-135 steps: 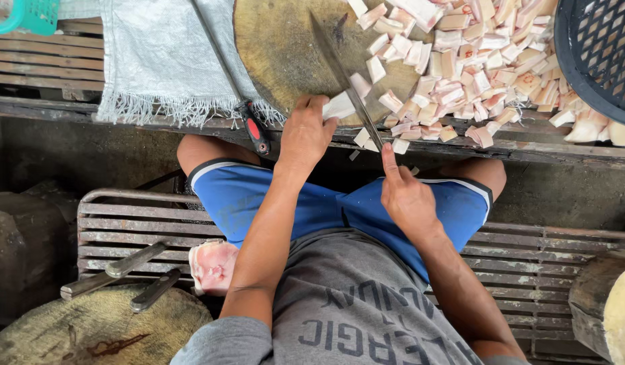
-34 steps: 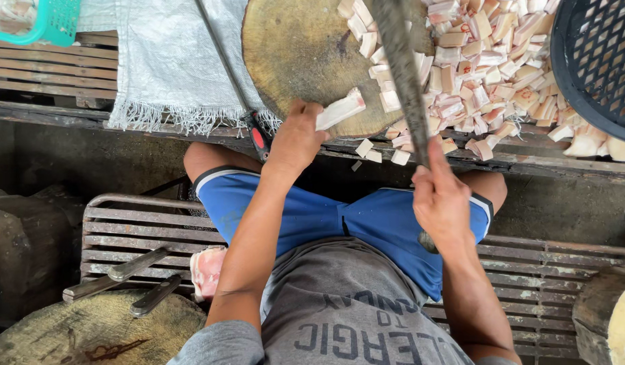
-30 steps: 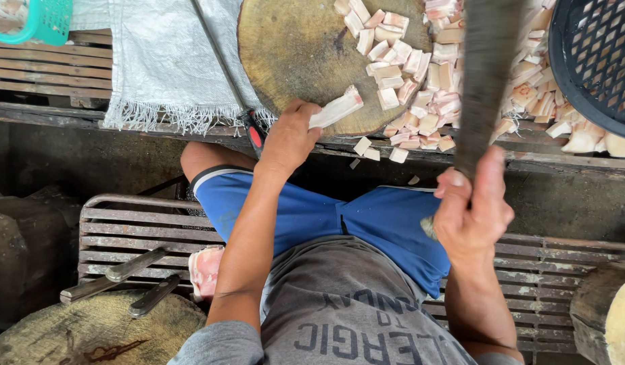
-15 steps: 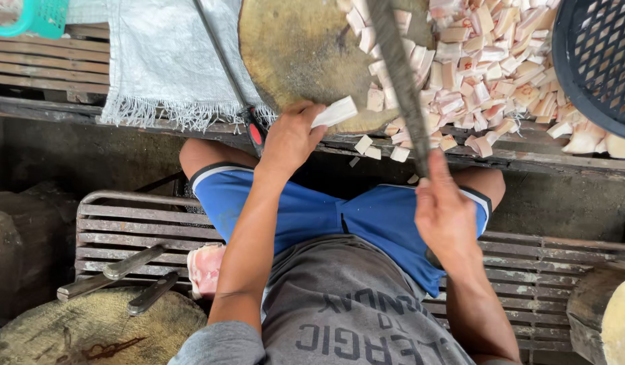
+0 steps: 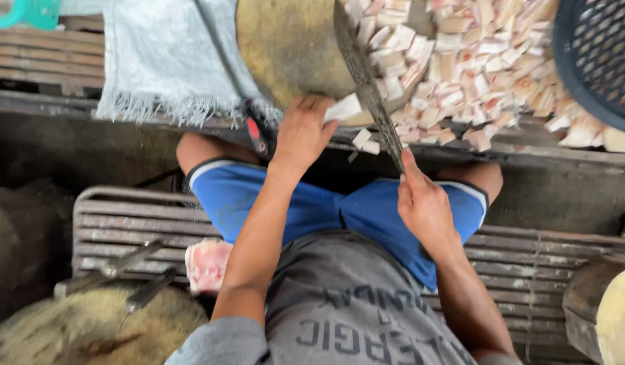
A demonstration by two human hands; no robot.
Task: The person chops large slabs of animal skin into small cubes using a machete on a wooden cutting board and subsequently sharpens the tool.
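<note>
Right hand (image 5: 426, 206) closed around handle of long cleaver (image 5: 364, 74), blade angled up over round wooden chopping block (image 5: 292, 47). Left hand (image 5: 303, 132) pinching pale strip (image 5: 344, 108) at block edge. Beyond: heap of cut pieces (image 5: 475, 61), dark basket (image 5: 596, 61).

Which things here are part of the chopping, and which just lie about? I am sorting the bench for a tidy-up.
In use:
left hand steadying a pale strip
right hand gripping the long blade
round chopping block
heap of cut pieces

Lying about:
grey cloth
dark mesh basket
spare knives on the slatted bench
</note>
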